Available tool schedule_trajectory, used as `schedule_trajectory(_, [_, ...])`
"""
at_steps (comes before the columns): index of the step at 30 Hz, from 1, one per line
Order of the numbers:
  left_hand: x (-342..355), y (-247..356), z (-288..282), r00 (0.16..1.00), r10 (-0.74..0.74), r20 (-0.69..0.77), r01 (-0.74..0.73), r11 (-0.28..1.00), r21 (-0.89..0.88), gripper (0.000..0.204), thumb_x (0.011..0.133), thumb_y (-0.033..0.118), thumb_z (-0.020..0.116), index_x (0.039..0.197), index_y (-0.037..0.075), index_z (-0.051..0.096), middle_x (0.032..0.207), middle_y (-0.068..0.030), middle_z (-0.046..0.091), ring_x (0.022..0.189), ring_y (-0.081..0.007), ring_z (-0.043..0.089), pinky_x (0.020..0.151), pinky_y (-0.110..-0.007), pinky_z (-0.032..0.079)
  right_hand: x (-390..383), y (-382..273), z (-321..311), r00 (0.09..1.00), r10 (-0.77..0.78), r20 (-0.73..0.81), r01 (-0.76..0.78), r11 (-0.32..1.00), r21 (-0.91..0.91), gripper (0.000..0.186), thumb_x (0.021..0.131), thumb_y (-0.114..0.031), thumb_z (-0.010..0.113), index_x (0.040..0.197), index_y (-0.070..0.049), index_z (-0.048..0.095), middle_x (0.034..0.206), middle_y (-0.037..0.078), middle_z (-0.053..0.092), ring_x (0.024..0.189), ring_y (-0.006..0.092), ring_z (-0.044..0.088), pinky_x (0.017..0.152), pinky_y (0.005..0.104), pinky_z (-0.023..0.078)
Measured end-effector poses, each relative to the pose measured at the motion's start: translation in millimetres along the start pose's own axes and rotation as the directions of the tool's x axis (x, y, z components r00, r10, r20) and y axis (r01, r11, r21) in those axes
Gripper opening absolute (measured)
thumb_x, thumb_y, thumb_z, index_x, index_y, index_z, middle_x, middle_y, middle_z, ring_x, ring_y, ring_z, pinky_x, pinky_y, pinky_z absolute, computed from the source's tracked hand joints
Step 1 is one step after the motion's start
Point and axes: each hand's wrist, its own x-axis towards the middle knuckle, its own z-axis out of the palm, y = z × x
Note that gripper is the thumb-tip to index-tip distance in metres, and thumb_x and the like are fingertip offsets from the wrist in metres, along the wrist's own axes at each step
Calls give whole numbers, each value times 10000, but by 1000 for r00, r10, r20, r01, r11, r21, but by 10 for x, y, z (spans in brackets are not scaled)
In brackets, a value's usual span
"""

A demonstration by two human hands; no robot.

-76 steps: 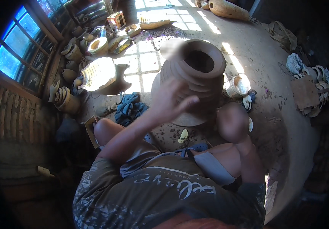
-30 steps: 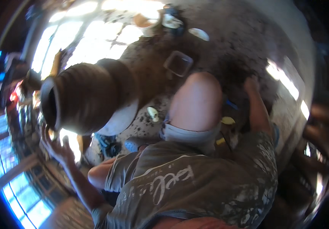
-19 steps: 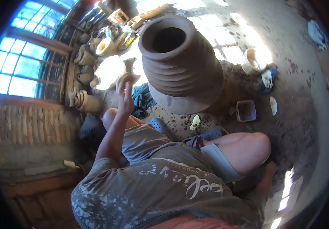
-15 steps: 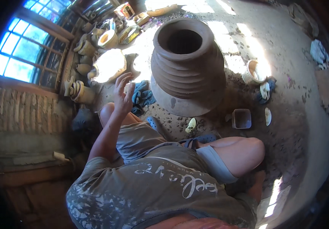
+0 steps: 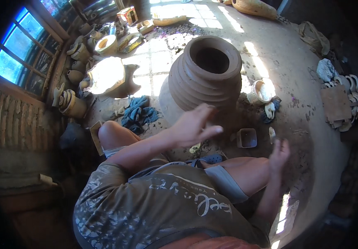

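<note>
A large ribbed clay pot (image 5: 204, 87) stands upright in front of me on a round pale base (image 5: 165, 107). My left hand (image 5: 192, 128) hangs in front of the pot's lower part, fingers apart and nothing visible in it; I cannot tell whether it touches the clay. My right hand (image 5: 279, 151) is raised beside my right knee, fingers loosely bent and apart, with nothing visible in them. A small square container (image 5: 246, 138) lies between that hand and the pot, near an oval pale piece (image 5: 272, 135).
Clay vessels (image 5: 74, 76) line the window wall. A bright broken piece (image 5: 104, 76) and a teal cloth (image 5: 139, 116) lie left of the pot. A bucket (image 5: 258, 93) stands to its right. Curved pieces and boards (image 5: 334, 106) are heaped at far right.
Since half a second ago my left hand has moved rightward and down toward the pot's front, and my right hand has risen from low beside my thigh. The view has also shifted.
</note>
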Motion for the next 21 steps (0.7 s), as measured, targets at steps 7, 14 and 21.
schedule_trajectory(7, [-11,-177,354,988,-80,133,116,951,-288,532,1112,478,445,1139,-28,606,962,-211,640,834,-322,664,778,-422,528,-491,-1080,1359,686,-638,350,699,712,-71,199,894,-62,709,1070,30,691,1043,190,653,953,378,635,815,437,537])
schedule_trajectory(14, [-384,-459,146,913,-206,353,376,763,-525,594,1143,502,331,1041,-1,630,752,-62,573,712,-137,500,676,-342,457,-466,-1340,1414,557,-570,604,798,568,-201,294,833,-148,786,1044,31,688,980,163,636,851,336,636,696,422,540])
schedule_trajectory(21, [-381,-458,172,902,-186,390,371,797,-477,672,1135,546,305,1023,-14,660,754,-74,587,735,-170,502,698,-349,453,-476,-1154,1617,385,-739,553,890,456,-10,228,880,-83,749,1017,66,644,931,187,626,791,358,620,705,450,534])
